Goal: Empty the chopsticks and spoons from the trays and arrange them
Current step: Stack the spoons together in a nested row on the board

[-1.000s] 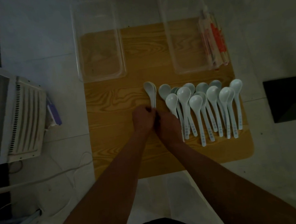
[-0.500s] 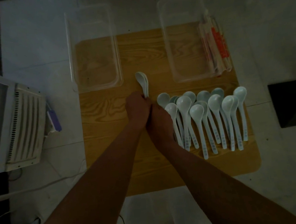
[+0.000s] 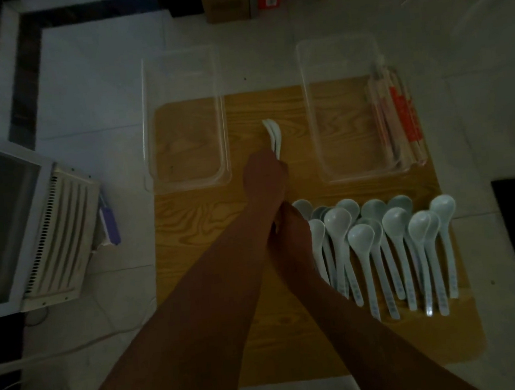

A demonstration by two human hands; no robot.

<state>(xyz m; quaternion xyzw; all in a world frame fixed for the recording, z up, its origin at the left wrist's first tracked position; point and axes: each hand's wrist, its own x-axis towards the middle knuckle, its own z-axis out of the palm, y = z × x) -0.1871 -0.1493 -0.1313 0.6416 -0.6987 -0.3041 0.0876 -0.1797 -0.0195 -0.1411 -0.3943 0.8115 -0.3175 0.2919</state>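
Your left grip (image 3: 265,178) clenches stacked white soup spoons (image 3: 273,136) above wooden desk (image 3: 197,232); your right grip (image 3: 292,241) beside pale spoon row (image 3: 360,235), closure unclear.

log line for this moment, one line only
left hand: holds stacked spoons | right hand: beside spoon row, grip unclear | chopsticks: at right tray right wall

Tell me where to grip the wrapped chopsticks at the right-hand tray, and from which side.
Probably mid-length, from above: the wrapped chopsticks lie lengthwise along the right wall of the right tray, ends pointing near and far, so a grip across the bundle there should lift it level.
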